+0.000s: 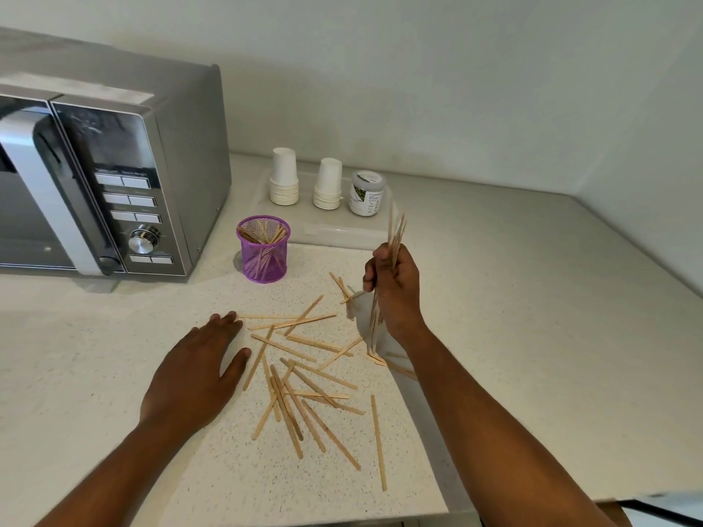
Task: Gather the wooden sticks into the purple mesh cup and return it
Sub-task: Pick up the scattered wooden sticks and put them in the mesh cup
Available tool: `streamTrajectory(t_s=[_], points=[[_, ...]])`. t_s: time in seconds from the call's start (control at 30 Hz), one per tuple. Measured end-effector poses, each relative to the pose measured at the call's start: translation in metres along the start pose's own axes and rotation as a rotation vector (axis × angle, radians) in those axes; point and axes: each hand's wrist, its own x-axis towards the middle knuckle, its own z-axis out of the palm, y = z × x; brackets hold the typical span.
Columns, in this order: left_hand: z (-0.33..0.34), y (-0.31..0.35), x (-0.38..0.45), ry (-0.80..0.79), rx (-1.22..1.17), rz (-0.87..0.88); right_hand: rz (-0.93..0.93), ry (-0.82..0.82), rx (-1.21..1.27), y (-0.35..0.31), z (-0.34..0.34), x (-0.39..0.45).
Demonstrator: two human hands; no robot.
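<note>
Head view: The right hand (392, 283) grips a bundle of sticks (395, 233) upright, lower ends touching the counter (532, 298). The left hand (198, 370) lies flat, fingers straight, palm down on the counter, just left of the loose sticks (304, 378) scattered between both hands. The purple cup (263, 249) stands upright beside the microwave (106, 173), some sticks already inside. Two stacks of paper cups (284, 176) and a jar (366, 192) stand on a white tray (327, 226) behind.

Right hand (393, 287) grips upright stick bundle (395, 237); left hand (198, 370) flat on counter (532, 336); purple mesh cup (263, 249) far left of loose sticks (304, 374).
</note>
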Motion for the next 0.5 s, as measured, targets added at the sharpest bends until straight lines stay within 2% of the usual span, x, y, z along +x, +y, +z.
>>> streamTrajectory(t_s=[0.27,0.37,0.5], points=[[0.001,-0.001,0.0,0.008,0.005,0.009,0.155,0.031,-0.032,0.02,0.004,-0.015],[0.002,-0.001,0.0,0.016,0.014,0.032,0.134,0.087,-0.056,0.016,0.005,-0.009],[0.0,0.0,0.0,0.022,0.008,0.026,0.013,0.17,-0.082,0.005,0.006,-0.001]])
